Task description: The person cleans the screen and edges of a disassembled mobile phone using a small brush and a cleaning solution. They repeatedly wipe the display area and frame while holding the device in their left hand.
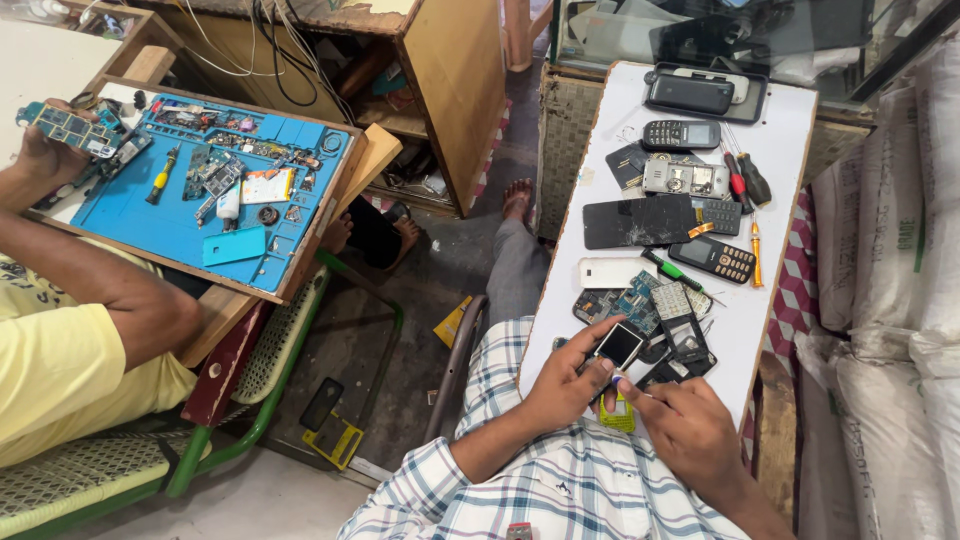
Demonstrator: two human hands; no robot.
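While a co-worker in a yellow shirt (50, 350) sat at nine o'clock, that person's hand (40, 150) gripped a green circuit board (70, 127) over a blue repair mat (200, 190) strewn with small parts and a yellow-handled screwdriver (163, 173). Toward five o'clock, the wearer's left hand (565, 385) was closed around a small phone display module (619, 345), held just above the near edge of the white work board (790, 130). Beside it, the right hand (690, 425) had its fingers curled, forefinger touching the module's lower edge. Just beyond the module lay bare phone boards (625, 303) and frames. Farther up, toward one o'clock, rested a cracked black screen (640, 220), keypad phones (712, 258), screwdrivers (745, 180) and a black tray (705, 95).
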